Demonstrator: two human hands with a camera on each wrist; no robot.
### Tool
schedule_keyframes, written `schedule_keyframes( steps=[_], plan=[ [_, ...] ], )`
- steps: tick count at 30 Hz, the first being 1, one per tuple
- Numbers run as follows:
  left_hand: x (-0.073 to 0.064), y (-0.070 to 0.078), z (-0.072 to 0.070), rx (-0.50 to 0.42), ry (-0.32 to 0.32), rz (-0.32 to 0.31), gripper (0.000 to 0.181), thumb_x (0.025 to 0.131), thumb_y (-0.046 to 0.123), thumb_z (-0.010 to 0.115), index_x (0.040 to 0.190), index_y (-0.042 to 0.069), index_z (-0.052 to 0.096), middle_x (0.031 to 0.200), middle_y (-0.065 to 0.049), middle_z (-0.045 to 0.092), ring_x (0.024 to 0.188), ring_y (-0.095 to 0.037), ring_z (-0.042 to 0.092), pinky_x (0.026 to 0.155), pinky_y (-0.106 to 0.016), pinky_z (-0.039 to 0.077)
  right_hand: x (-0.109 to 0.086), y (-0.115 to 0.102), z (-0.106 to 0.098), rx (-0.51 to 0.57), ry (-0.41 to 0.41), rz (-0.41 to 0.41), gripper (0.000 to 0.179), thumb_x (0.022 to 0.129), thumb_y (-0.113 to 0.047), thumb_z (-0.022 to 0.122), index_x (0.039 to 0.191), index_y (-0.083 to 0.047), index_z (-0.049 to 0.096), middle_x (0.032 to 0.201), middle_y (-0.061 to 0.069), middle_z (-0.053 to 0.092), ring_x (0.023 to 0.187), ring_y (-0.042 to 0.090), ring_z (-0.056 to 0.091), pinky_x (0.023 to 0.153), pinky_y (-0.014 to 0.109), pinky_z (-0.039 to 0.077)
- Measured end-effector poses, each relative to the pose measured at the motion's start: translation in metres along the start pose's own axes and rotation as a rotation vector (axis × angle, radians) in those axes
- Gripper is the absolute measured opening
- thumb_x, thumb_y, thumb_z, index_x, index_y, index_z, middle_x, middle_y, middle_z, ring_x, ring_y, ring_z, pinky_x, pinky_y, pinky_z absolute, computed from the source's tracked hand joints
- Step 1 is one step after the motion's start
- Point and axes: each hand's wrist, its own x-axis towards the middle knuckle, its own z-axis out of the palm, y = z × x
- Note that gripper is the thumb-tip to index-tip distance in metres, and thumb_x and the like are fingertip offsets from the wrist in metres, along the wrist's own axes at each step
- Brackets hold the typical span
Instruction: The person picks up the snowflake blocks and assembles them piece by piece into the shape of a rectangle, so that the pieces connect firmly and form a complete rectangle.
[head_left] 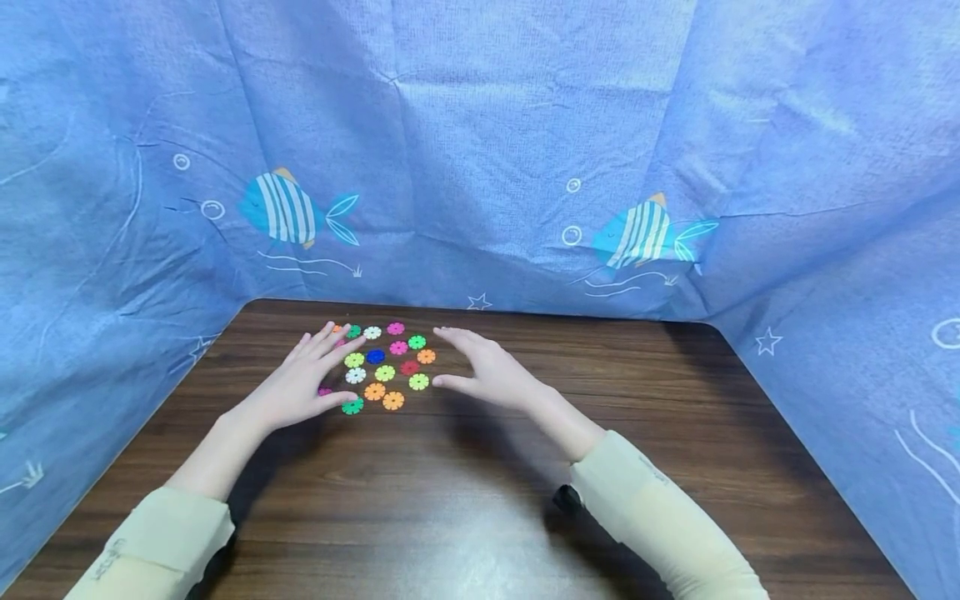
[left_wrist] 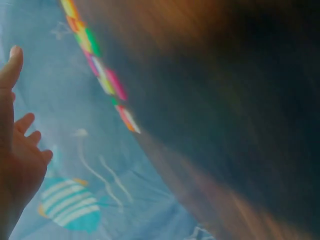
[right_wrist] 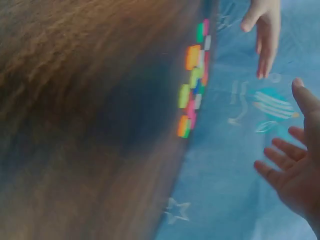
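Several notched, flower-shaped plastic discs lie loosely grouped toward the back left of the table, among them a blue disc (head_left: 375,356), a red disc (head_left: 409,367) and an orange disc (head_left: 393,401). My left hand (head_left: 300,383), fingers spread, is over the group's left side and covers part of a magenta disc (head_left: 324,392). Its thumb overlaps a green disc (head_left: 352,406) in the head view. On the group's right, my right hand (head_left: 491,371) has its fingers extended and its thumb apart, beside a yellow-green disc (head_left: 418,381). Both hands hold nothing and appear raised above the tabletop in the wrist views.
The dark wooden table (head_left: 420,492) has rounded back corners. A blue curtain (head_left: 480,150) printed with striped fish hangs behind it and along both sides. Something small and black (head_left: 567,500) shows under the right sleeve cuff.
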Motion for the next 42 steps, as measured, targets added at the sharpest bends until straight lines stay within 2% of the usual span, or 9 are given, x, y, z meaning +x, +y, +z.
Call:
schedule_keyframes(
  steps=[7,14,18,22,27,31,36,42],
  plan=[
    [0.001,-0.032,0.005,-0.026,-0.066,-0.006,0.084,0.074,0.034,0.08,0.144,0.011,0.038,0.148,-0.022,0.033,0.14,-0.043,0.019,0.109,-0.064,0.013,0.018,0.012,0.036,0.055,-0.048,-0.09,0.059,0.087,-0.032,0.068,0.138,-0.01,0.048,0.137,0.007,0.052,0.129,0.018,0.046,0.108,0.033,0.035],
    [0.008,-0.043,0.013,-0.042,-0.123,0.001,0.083,0.07,0.033,0.082,0.138,0.003,0.046,0.139,-0.025,0.044,0.13,-0.044,0.034,0.105,-0.064,0.022,0.033,0.02,0.066,0.05,-0.098,-0.149,0.053,0.086,-0.031,0.069,0.132,-0.008,0.055,0.131,0.004,0.059,0.121,0.015,0.053,0.103,0.029,0.04],
    [0.013,-0.047,0.02,-0.067,-0.147,0.001,0.078,0.068,0.035,0.083,0.131,-0.001,0.053,0.129,-0.025,0.054,0.124,-0.044,0.041,0.103,-0.06,0.029,0.04,0.02,0.079,0.081,-0.142,-0.094,0.049,0.087,-0.03,0.068,0.13,-0.009,0.057,0.126,0.004,0.062,0.116,0.013,0.056,0.099,0.027,0.043],
    [0.016,-0.049,0.026,-0.093,-0.178,0.015,0.069,0.067,0.035,0.083,0.122,-0.001,0.061,0.116,-0.017,0.064,0.112,-0.037,0.051,0.099,-0.054,0.037,0.045,0.018,0.088,0.101,-0.179,-0.032,0.044,0.087,-0.029,0.068,0.127,-0.012,0.06,0.117,0.002,0.066,0.11,0.012,0.059,0.093,0.024,0.046],
    [0.019,-0.048,0.029,-0.132,-0.201,0.066,0.053,0.068,0.033,0.083,0.112,0.006,0.07,0.092,0.0,0.065,0.087,-0.019,0.055,0.08,-0.039,0.047,0.05,0.016,0.094,0.05,-0.188,-0.016,0.039,0.087,-0.028,0.069,0.123,-0.014,0.064,0.102,0.0,0.068,0.094,0.009,0.061,0.084,0.02,0.047],
    [0.02,-0.049,0.029,-0.161,-0.223,0.08,0.04,0.071,0.031,0.081,0.105,0.011,0.074,0.088,0.005,0.065,0.083,-0.014,0.054,0.075,-0.034,0.047,0.054,0.015,0.098,-0.023,-0.196,0.008,0.037,0.087,-0.031,0.068,0.121,-0.019,0.066,0.096,-0.003,0.066,0.086,0.007,0.057,0.077,0.019,0.045],
    [0.019,-0.053,0.029,-0.189,-0.273,0.022,0.028,0.074,0.032,0.079,0.097,0.017,0.076,0.093,0.005,0.066,0.088,-0.014,0.057,0.08,-0.036,0.049,0.057,0.011,0.103,-0.062,-0.212,0.048,0.033,0.085,-0.036,0.069,0.115,-0.023,0.069,0.094,-0.005,0.062,0.085,0.006,0.054,0.073,0.018,0.043],
    [0.021,-0.053,0.029,-0.244,-0.308,-0.038,0.019,0.074,0.029,0.08,0.089,0.019,0.075,0.091,0.006,0.066,0.088,-0.014,0.058,0.08,-0.036,0.049,0.058,0.009,0.102,-0.033,-0.188,0.078,0.025,0.083,-0.033,0.073,0.102,-0.018,0.071,0.095,-0.005,0.063,0.089,0.008,0.055,0.08,0.021,0.045]
  ],
)
